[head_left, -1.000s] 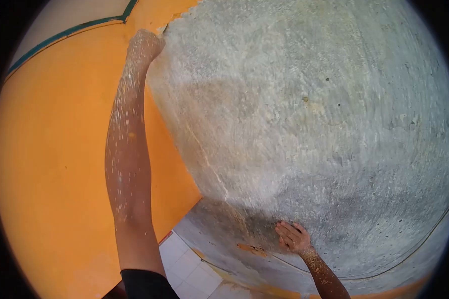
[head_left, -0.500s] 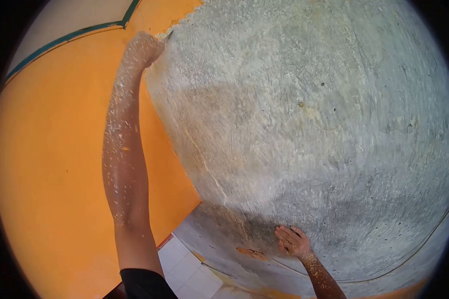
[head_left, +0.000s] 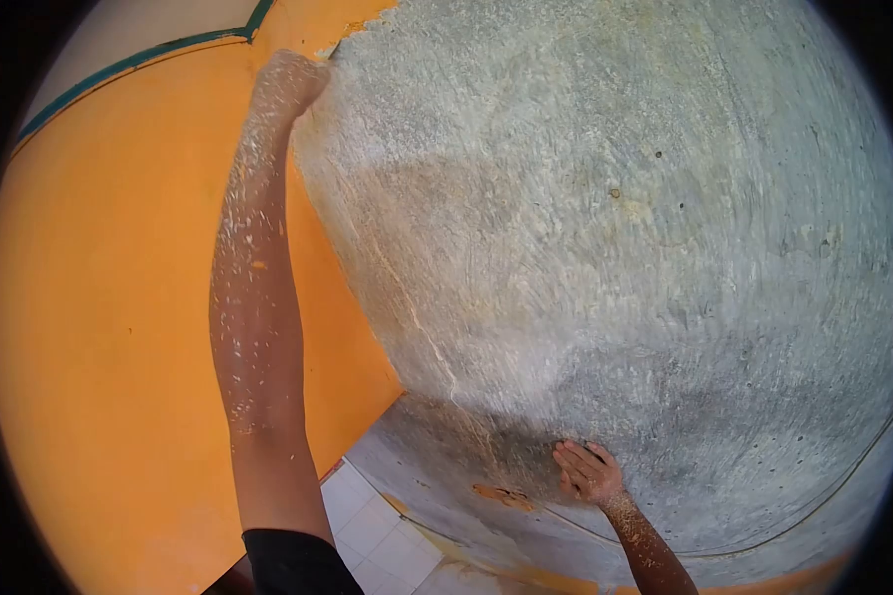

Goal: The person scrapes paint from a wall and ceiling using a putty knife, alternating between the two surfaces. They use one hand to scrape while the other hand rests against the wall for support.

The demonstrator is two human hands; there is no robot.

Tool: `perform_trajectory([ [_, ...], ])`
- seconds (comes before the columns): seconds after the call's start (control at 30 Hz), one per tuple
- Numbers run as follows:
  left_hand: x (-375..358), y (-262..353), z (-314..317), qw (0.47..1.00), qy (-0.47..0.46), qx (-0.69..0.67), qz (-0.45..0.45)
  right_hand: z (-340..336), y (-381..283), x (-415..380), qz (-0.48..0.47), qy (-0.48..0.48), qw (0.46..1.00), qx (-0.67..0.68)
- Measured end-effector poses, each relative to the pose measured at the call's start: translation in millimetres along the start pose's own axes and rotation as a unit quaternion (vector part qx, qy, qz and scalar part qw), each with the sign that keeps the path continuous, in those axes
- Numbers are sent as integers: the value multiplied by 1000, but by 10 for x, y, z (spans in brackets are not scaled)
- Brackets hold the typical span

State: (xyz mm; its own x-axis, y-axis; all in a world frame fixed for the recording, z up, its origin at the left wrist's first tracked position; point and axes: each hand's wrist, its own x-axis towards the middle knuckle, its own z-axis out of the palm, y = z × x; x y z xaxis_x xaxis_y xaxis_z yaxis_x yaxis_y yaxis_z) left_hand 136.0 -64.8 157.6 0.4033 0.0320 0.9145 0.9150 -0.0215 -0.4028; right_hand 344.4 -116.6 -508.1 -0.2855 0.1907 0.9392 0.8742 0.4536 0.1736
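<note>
My left hand (head_left: 293, 84) is raised high at the upper left, closed in a fist around a thin blade-like tool (head_left: 335, 48), mostly hidden by the fingers. The tool's tip touches the ragged edge of orange paint (head_left: 362, 22) beside bare grey plaster. Pale flakes cover my left forearm. Lower right, my right hand (head_left: 590, 473) lies flat against the grey wall (head_left: 566, 248), fingers apart and holding nothing; flakes dot its wrist.
An orange wall (head_left: 119, 327) meets the grey one at a corner. Green trim (head_left: 139, 67) runs along the upper left. White floor tiles (head_left: 372, 526) show at the bottom. A thin cable or line (head_left: 814, 516) curves across the lower right. One orange-brown patch (head_left: 504, 496) marks the lower wall.
My left hand and the tool have shifted slightly upward along the paint edge. My right hand appears a little further right and up, as the whole view has shifted slightly.
</note>
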Motion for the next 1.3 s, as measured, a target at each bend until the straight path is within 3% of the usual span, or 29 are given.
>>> perform_trajectory([
  [0.27,-147,141,-236,998,-30,-35,-41,53,-1,-11,-1,2,1000,-29],
  [0.4,-172,159,-148,996,33,-29,-75,37,-28,48,6,-1,1000,-26],
  [0.5,151,-44,-168,989,-130,-38,-54,7,-23,62,4,9,1000,-27],
  [0.6,-115,125,-382,991,-105,-42,-64,40,5,50,6,17,999,-27],
  [0.73,-244,324,-694,981,-167,-27,-95,10,-11,67,-8,13,999,-37],
  [0.8,-265,303,-712,982,-159,-36,-100,42,19,45,-11,27,998,-51],
  [0.9,-232,-34,-367,982,-88,-157,-58,32,-24,36,-5,22,999,-34],
  [1.07,-272,-202,-114,996,-52,-52,-42,50,7,52,6,13,999,-33],
  [1.2,-290,-235,-178,979,-122,-83,-139,30,-45,15,2,9,1000,-27],
  [1.3,-407,-142,-257,991,-84,-61,-90,70,-14,42,6,17,999,-39],
])
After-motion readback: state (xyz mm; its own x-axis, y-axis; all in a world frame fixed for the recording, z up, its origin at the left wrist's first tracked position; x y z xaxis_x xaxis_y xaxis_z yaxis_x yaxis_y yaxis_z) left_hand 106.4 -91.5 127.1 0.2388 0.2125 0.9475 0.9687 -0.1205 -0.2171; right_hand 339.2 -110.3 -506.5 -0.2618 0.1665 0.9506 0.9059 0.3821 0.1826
